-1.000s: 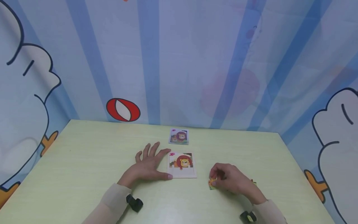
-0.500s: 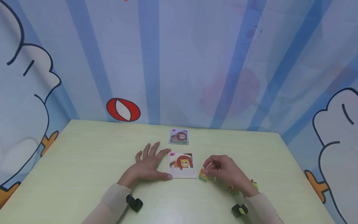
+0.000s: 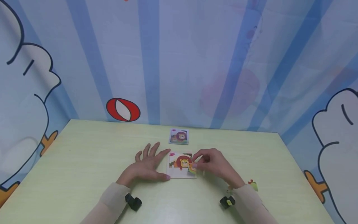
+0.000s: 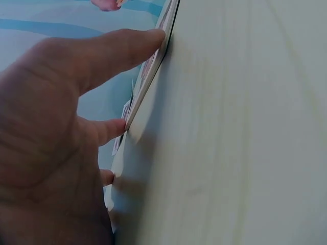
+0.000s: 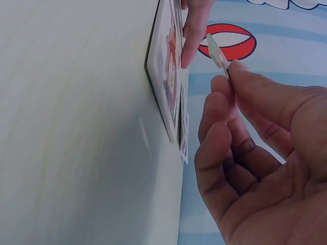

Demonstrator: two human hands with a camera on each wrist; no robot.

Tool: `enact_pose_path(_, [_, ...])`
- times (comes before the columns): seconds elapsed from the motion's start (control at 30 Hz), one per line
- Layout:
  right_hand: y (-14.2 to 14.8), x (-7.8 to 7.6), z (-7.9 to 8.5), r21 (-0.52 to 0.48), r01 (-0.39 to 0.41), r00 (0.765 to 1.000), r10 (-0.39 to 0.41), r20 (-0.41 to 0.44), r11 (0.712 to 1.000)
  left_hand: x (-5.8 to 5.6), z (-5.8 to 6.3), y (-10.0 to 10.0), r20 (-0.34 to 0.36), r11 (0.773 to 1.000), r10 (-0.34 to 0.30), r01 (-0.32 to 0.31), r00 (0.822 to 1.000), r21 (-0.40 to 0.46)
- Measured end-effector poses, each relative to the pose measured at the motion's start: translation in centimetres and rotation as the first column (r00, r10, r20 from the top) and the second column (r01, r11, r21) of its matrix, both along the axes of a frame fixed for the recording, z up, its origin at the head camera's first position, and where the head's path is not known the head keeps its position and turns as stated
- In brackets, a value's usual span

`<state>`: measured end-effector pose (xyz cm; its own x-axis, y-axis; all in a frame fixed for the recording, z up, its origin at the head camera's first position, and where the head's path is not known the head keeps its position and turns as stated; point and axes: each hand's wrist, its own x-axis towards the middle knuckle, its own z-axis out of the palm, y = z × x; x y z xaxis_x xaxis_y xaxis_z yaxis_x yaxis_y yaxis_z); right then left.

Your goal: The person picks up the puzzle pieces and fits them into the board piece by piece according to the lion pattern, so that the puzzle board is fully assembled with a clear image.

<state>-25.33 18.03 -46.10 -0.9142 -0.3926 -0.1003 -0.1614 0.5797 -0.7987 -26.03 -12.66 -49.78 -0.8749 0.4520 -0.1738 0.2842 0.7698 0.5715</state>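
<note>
Since the frame half a second back, the right hand (image 3: 214, 163) had slid left with its puzzle piece (image 3: 191, 170), from beside the lion board (image 3: 176, 173) to over its lower right corner; the left hand (image 3: 146, 167) barely budged. On my feed, thumb and index had the piece pinched, and the right wrist view showed it lifted clear of the board. Left hand gripped nothing: fingers splayed, thumb and index touching the board's left edge. Piece looked super light and stiff, probably card, so I figured edges were the place to hold; flat faces might slip, and a hard squeeze could bend a corner. Board was thin and squarish, lion art up top, plain white below. A smaller lion card (image 3: 179, 137) lay beyond it on the faintly streaked tabletop (image 3: 78, 168).
</note>
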Motion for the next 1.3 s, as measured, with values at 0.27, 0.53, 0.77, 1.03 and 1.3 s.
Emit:
enact_pose_path(0.27, [-1.7,-0.8,0.0,-0.021,-0.054,0.999,0.054,0.001,0.998,-0.1,-0.1,-0.2,0.004,1.000,-0.027,0.027,1.000,-0.006])
enact_pose_path(0.53, [-3.0,-1.3,-0.4,-0.026,-0.103,0.995,0.102,-0.014,0.994,-0.3,-0.8,0.0,0.001,0.997,-0.013,0.013,1.000,-0.075])
enact_pose_path(0.77, [-4.0,-1.5,-0.7,-0.011,-0.100,0.995,0.100,0.006,0.995,-0.6,-1.3,0.0,-0.005,0.997,-0.007,0.006,1.000,-0.075])
enact_pose_path(1.03, [-5.4,-1.7,-0.9,0.015,-0.111,0.994,0.111,-0.017,0.994,-0.4,-1.0,-0.1,-0.006,0.998,-0.002,0.001,1.000,-0.068])
enact_pose_path(1.3, [-6.4,-1.6,-1.0,0.049,-0.151,0.985,0.155,-0.081,0.987,-0.4,-1.1,0.0,-0.008,0.998,-0.007,0.007,1.000,-0.069])
